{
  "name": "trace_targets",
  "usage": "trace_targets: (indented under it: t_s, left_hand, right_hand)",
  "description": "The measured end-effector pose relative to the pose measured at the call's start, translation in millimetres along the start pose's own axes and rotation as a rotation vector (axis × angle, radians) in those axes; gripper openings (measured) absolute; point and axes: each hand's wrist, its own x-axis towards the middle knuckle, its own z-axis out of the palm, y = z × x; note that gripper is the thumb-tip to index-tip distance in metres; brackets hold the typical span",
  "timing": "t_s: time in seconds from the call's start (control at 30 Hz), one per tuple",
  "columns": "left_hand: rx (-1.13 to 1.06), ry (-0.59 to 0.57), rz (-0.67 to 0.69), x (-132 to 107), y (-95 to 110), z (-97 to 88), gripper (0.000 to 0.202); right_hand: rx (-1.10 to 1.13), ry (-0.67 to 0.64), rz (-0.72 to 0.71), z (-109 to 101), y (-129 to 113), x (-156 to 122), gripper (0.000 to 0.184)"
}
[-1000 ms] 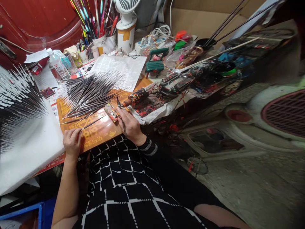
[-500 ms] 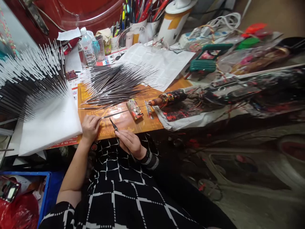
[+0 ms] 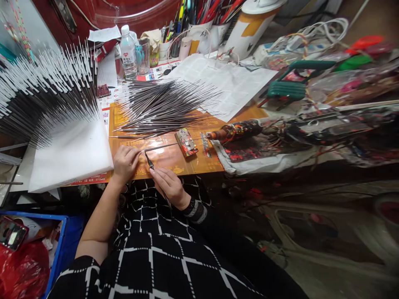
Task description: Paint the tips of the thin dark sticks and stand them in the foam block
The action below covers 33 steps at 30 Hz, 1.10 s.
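My left hand (image 3: 126, 162) is closed, pinching one end of a thin dark tapered stick (image 3: 162, 146) that points right, past a paint-smeared block (image 3: 186, 143). My right hand (image 3: 171, 187) grips a slim brush (image 3: 150, 162) with a dark, bent tip. That tip is at the stick, close to my left fingertips; whether they touch I cannot tell. Behind both hands lies a loose pile of similar dark sticks (image 3: 158, 106) on the orange table covering (image 3: 143, 166).
At left, many white-tipped sticks (image 3: 62, 83) stand in a white foam block (image 3: 71, 153). A water bottle (image 3: 127, 52), a glass (image 3: 143, 56) and pen cups stand behind. A wooden-handled tool (image 3: 233, 131) lies right, by a stained cloth (image 3: 237, 160). A blue crate (image 3: 62, 245) is below left.
The brush tip has come up to the stick, near my left fingers; before, it was a little below. The whole view has shifted, so the table things appear farther right.
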Motion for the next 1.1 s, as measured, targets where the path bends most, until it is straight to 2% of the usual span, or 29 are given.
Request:
trace_targets:
  t_s: [0.4,0.63,1.1]
  left_hand:
    - [-0.016,0.006,0.003,-0.6,0.4,0.8,0.017]
    - [-0.023,0.01,0.003,-0.4,0.3,0.9,0.017]
    - [-0.025,0.005,-0.008,-0.4,0.7,1.6,0.018]
  right_hand:
    - [0.02,-0.033,0.025,3.9,2.0,-7.9,0.058]
    - [0.018,-0.029,0.019,1.7,-0.1,-3.6,0.066]
    - [0.012,-0.04,0.032,1.1,-1.4,-1.4,0.063]
